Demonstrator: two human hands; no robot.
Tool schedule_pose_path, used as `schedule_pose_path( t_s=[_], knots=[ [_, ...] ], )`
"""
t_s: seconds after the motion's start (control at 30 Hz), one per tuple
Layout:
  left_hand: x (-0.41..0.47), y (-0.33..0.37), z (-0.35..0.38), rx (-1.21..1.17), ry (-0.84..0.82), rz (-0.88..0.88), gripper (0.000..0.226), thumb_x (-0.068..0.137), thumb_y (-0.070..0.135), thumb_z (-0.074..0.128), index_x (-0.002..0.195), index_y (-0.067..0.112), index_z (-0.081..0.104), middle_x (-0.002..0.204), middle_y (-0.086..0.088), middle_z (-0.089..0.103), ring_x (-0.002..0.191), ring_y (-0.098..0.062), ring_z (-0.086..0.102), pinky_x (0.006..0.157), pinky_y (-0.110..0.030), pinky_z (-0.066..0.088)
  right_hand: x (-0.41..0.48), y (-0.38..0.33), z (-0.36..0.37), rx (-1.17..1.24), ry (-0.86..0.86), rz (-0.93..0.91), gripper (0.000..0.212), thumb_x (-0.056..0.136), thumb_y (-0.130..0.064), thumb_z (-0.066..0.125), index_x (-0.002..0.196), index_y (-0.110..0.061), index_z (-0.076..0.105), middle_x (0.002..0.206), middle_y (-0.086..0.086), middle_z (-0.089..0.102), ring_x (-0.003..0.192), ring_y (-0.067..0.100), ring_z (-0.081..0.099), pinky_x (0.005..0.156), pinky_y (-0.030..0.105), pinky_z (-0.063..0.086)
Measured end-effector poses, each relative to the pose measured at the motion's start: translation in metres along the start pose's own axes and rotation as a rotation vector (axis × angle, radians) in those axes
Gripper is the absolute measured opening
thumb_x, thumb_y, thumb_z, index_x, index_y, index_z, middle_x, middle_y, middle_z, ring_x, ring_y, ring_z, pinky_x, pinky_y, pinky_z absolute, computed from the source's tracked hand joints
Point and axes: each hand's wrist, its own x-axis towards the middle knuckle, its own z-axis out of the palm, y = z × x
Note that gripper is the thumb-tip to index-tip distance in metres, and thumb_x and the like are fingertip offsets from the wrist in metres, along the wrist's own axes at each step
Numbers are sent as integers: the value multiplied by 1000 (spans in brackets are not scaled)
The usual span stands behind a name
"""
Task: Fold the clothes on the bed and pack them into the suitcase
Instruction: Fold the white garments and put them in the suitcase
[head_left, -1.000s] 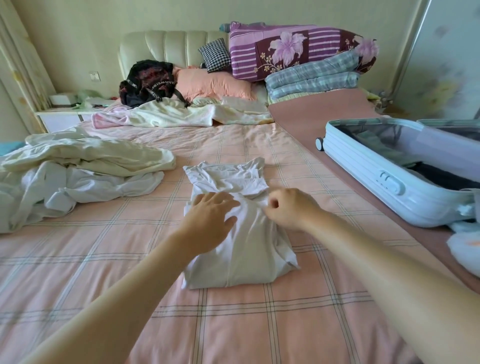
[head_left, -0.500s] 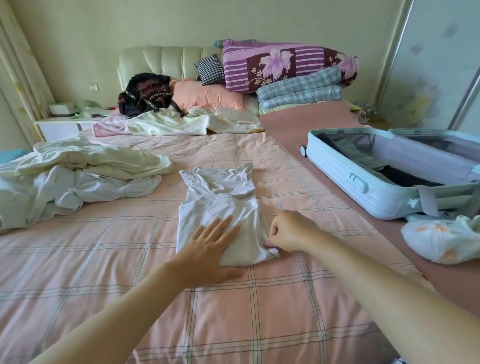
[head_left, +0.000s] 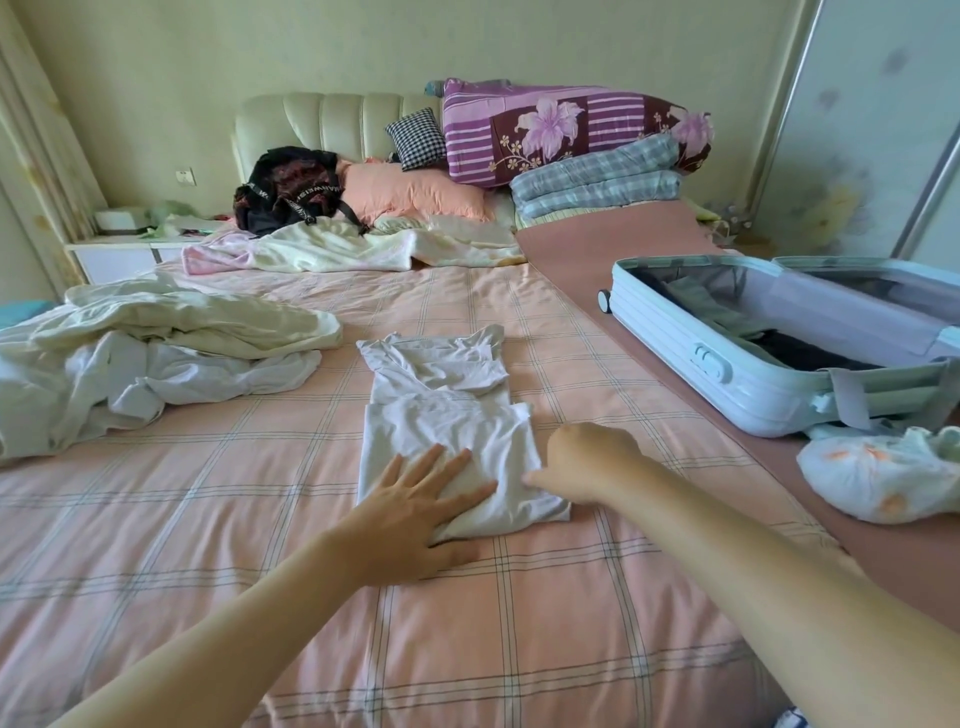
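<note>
Only writing I can spot is on the black backpack (head_left: 291, 192) up by the headboard. Its straps have white block letters that look like "MANWEIS", though I can't make out the rest. The latch on the suitcase (head_left: 727, 384) is too small to read, if there's anything on it at all.

The white shirt (head_left: 447, 415) lies in the middle of the bed (head_left: 234, 519), folded into a long narrow strip with the collar end pointing at the pillows. The left hand (head_left: 415, 509) is flat on its near left corner with the fingers straight and spread, pressing the cloth down. The right hand (head_left: 587, 460) sits at the shirt's right edge with the fingers curled under and the thumb tip on the fabric. I can't tell if it's pinching any cloth.

A second ago both hands were up around the middle of the shirt. Half a second ago they'd slid down to the near end, and they've barely moved since.

The suitcase is open on the brown strip to the right, with dark clothes inside. A pile of white clothes (head_left: 156, 364) sits unfolded on the left.
</note>
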Motion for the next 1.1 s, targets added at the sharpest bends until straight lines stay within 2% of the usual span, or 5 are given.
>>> schedule_pose_path(
  t_s=[0.27,0.47,0.8,1.0,1.1],
  knots=[
    [22,-25,-43,-52,112,-384,43,101,56,32,112,32,66,112,2,70,104,-23,64,84,-35,50,22,4,-26,-41,-64,28,1,87,-17,53,88,-16,53,84,-1,56,79,21,58,73,30,46],
    [62,-86,-33,-182,352,-475,29,101,24,47,120,23,69,118,-2,68,111,-27,55,95,-42,44,84,-12,-3,282,240,-181,36,104,-26,42,137,-28,54,140,1,47,119,26,57,90,36,44],
    [79,-123,-26,-156,571,-640,15,92,31,59,97,26,72,95,-1,62,101,-29,56,90,-39,35,132,-10,8,248,593,-117,12,96,-29,62,93,-19,68,105,0,57,86,26,63,65,32,42],
    [79,-102,-25,-71,597,-496,37,88,15,61,122,26,64,136,0,52,125,-28,41,102,-43,31,130,-34,12,98,518,-268,29,91,-14,57,119,-21,63,124,4,53,110,29,55,84,37,41],
    [71,-80,-31,-176,392,-314,48,90,52,41,129,32,61,144,8,50,135,-21,41,108,-42,28,115,-48,15,208,367,-350,37,99,-32,48,135,-25,56,142,4,50,129,27,48,105,37,38]
  ],
)
